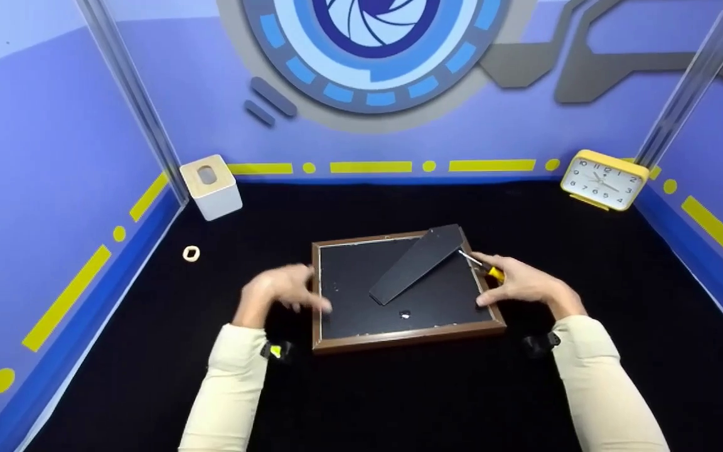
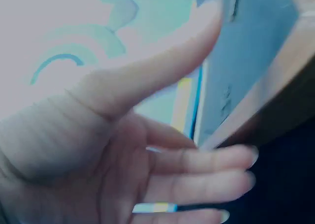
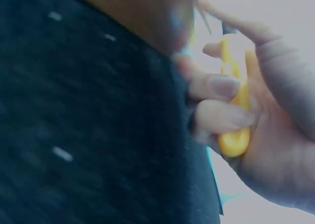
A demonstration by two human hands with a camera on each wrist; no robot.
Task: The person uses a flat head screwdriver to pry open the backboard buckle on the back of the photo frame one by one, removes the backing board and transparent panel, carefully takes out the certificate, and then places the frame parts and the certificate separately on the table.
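Note:
A picture frame [image 1: 408, 338] with a brown border lies face down on the black tabletop. Its black back panel [image 1: 349, 263] carries a tapered easel leg [image 1: 418, 263] set diagonally. My right hand [image 1: 528, 284] is at the frame's right edge, with fingers curled round the yellow handle of a screwdriver [image 3: 235, 96]. The screwdriver's thin shaft points toward the easel leg in the head view. At the frame's left edge is my left hand [image 1: 278, 287], blurred, its thumb over the border. In the left wrist view the left fingers [image 2: 202, 184] are extended, with nothing held.
A white tissue box [image 1: 217, 198] with a wooden lid stands at the back left, and a small wooden ring [image 1: 191, 253] lies before it. A yellow alarm clock [image 1: 605, 181] sits at the back right. Printed panels [image 1: 361, 144] wall in the table's back and sides.

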